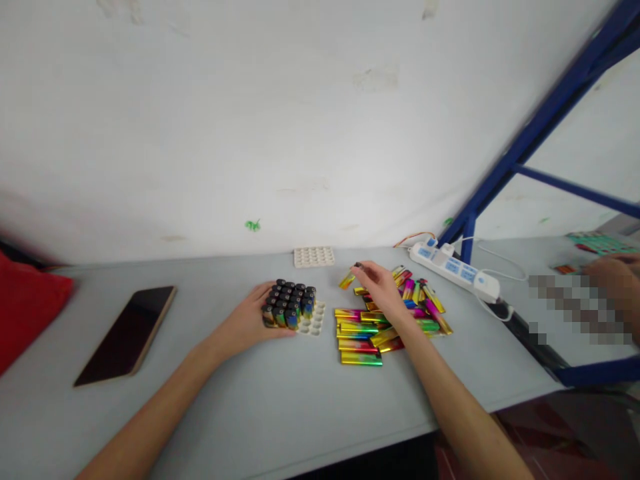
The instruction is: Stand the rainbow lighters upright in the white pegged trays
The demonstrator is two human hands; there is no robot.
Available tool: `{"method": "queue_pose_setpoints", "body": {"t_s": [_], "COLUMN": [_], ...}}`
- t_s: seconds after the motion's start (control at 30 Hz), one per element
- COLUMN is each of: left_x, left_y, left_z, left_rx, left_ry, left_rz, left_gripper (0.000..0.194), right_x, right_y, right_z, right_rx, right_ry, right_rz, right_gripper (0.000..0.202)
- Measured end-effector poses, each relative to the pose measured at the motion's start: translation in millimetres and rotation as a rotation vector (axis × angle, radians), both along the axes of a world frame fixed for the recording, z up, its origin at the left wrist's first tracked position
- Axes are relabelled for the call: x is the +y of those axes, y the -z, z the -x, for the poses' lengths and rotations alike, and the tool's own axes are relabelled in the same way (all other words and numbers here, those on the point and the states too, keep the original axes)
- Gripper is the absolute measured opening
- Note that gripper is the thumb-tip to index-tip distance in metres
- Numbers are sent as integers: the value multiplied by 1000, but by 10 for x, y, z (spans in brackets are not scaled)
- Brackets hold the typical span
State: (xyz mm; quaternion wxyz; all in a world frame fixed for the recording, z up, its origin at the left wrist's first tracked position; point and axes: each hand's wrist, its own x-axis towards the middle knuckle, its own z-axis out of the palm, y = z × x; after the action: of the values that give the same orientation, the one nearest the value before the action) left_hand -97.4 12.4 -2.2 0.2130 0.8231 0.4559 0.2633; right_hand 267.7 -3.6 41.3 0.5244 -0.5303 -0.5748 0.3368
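A block of black-topped lighters (289,301) stands upright in a white tray (314,321), whose right-hand holes show bare. My left hand (253,313) curls around the left side of this block, its fingers partly hidden behind it. To the right, my right hand (376,283) pinches one shiny yellow lighter (347,279), raised and tilted, by its dark end. Beneath and around that hand lies a loose pile of metallic lighters (360,345) in yellow, green, red, blue and pink, several of them side by side in a row.
Another white holed tray (313,257) lies against the wall. A power strip (455,270) with cables sits by a blue metal frame (470,233). At left are a dark-screened phone or tablet (127,333) and a red cloth-like thing (30,303). Another person's hand (613,273) shows far right.
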Motion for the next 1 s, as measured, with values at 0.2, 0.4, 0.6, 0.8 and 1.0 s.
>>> {"method": "queue_pose_setpoints", "body": {"t_s": [0.2, 0.4, 0.6, 0.8, 1.0], "left_x": [26, 42, 24, 10, 3], "left_y": [1, -6, -9, -8, -40], "left_z": [-9, -18, -11, -5, -23], "left_rx": [-2, -12, -10, -17, -13], "left_ry": [8, 27, 11, 7, 7], "left_rz": [21, 9, 23, -4, 12], "left_gripper": [99, 95, 98, 98, 98], "right_x": [-127, -214, -201, -186, -237], "right_y": [-163, -204, 1, 77, -30], "right_z": [370, 531, 577, 624, 580], "right_rx": [515, 499, 40, -204, -235], "right_ry": [-147, -281, -107, 12, -74], "right_rz": [144, 216, 100, 50, -5], "right_gripper": [67, 67, 68, 51, 48]}}
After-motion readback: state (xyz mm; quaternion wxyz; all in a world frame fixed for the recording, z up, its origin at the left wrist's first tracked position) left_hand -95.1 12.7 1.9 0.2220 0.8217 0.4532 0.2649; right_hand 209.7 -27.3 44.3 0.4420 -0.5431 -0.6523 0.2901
